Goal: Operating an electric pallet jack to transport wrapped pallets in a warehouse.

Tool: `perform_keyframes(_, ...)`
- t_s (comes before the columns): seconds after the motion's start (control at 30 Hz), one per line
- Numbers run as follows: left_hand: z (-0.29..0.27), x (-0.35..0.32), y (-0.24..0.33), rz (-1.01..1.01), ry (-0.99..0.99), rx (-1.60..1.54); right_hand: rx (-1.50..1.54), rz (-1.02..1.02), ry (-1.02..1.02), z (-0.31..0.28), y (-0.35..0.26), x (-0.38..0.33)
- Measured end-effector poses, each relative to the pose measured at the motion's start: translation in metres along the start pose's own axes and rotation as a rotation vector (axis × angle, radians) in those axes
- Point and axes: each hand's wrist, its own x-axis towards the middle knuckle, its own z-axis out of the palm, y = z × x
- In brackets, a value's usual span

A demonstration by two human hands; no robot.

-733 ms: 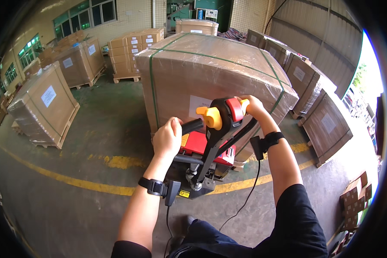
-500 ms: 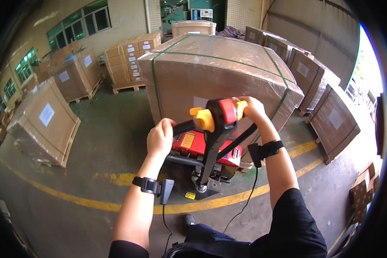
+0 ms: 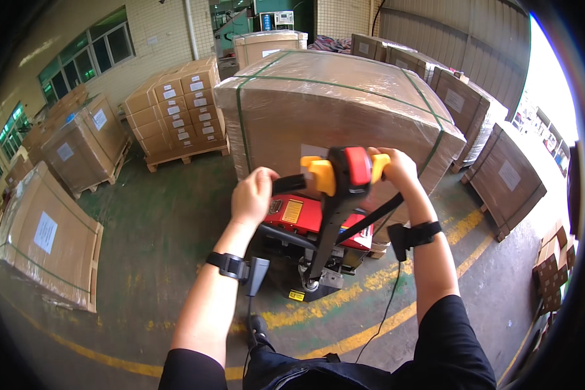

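Both of my hands grip the black control handle of a red electric pallet truck. My left hand is wrapped round the left grip. On the right side, my right hand is closed round the other grip, beside a yellow lever. A second yellow lever and a red button sit on the handle's head. Directly ahead of the truck stands a large carton wrapped in clear film with green straps. The truck's forks are hidden.
Stacked smaller boxes rest on a pallet to the left of the load. Strapped cartons stand at far left, behind it, and along the right. Small boxes lie at the right edge. Yellow lines cross the floor.
The surroundings have swung leftward and nearer on the left side; the stacked boxes show more fully. Both hands keep their hold on the handle, and my foot has shifted left.
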Motion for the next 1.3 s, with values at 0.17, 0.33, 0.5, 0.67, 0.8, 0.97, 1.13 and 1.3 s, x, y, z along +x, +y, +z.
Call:
perform_keyframes(0.17,-0.003,0.090,-0.076,0.131,-0.065,0.033,0.028,0.176,0.032,0.054,-0.040,0.062)
perform_keyframes(0.33,0.007,0.188,-0.141,0.187,-0.103,-0.080,-0.041,0.267,0.105,0.096,-0.064,0.123)
perform_keyframes(0.5,0.033,0.283,-0.185,0.162,-0.195,-0.153,-0.103,0.338,0.142,0.120,-0.074,0.191)
perform_keyframes(0.67,0.060,0.363,-0.222,0.152,-0.291,-0.265,-0.201,0.354,0.196,0.140,-0.084,0.253)
perform_keyframes(0.8,0.083,0.409,-0.252,0.115,-0.363,-0.285,-0.181,0.373,0.261,0.175,-0.075,0.289)
perform_keyframes(0.97,0.145,0.491,-0.259,0.191,-0.424,-0.380,-0.183,0.450,0.286,0.162,-0.050,0.356)
perform_keyframes(1.13,0.202,0.545,-0.276,0.238,-0.459,-0.398,-0.124,0.485,0.362,0.174,-0.015,0.410)
perform_keyframes(1.3,0.262,0.581,-0.286,0.291,-0.513,-0.309,-0.114,0.564,0.318,0.184,0.039,0.454)
